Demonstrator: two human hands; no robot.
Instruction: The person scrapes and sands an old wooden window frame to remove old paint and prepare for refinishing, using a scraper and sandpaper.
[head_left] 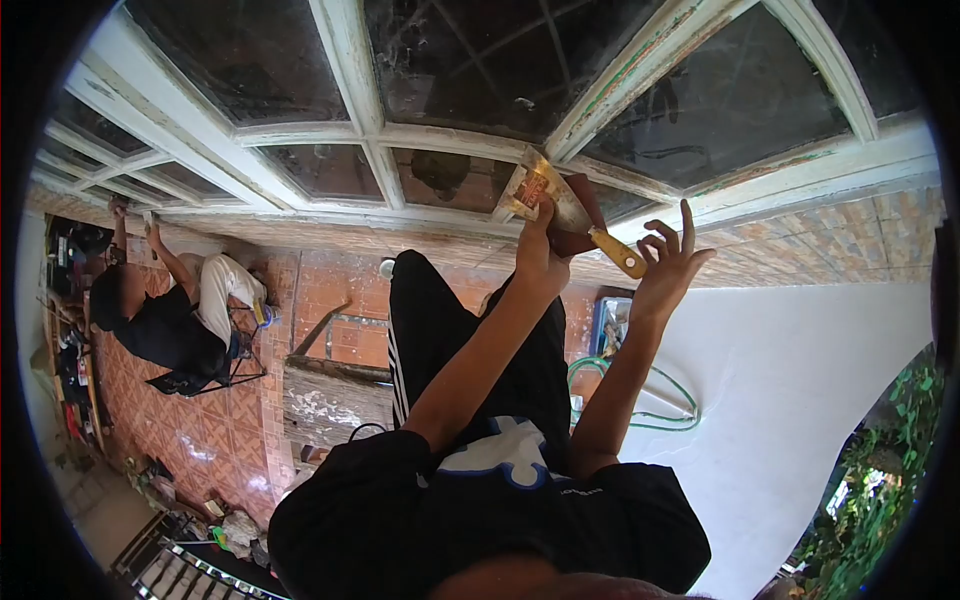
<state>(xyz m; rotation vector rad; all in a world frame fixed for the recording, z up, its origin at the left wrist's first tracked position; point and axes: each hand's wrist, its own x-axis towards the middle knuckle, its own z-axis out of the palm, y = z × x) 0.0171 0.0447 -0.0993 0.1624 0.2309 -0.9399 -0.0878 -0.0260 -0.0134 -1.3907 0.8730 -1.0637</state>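
Note:
A putty knife [566, 207] with a worn metal blade and a yellow handle is held up in front of the window frame [455, 141]. My left hand [540, 262] grips it by the blade, thumb pressed on the blade's face. A folded reddish-brown sheet, like sandpaper [583, 240], shows behind the blade in the same hand. My right hand [668, 268] is beside the handle's end, index finger stretched up and the other fingers apart, partly bent. White paint on the frame is chipped, with green and bare patches.
At left, another person [165, 325] sits on a folding chair, hands raised to the frame. A weathered wooden bench [335, 402] stands by my legs. A green hose [690, 425] and a blue bin [605, 325] lie to the right, near a white wall [790, 400].

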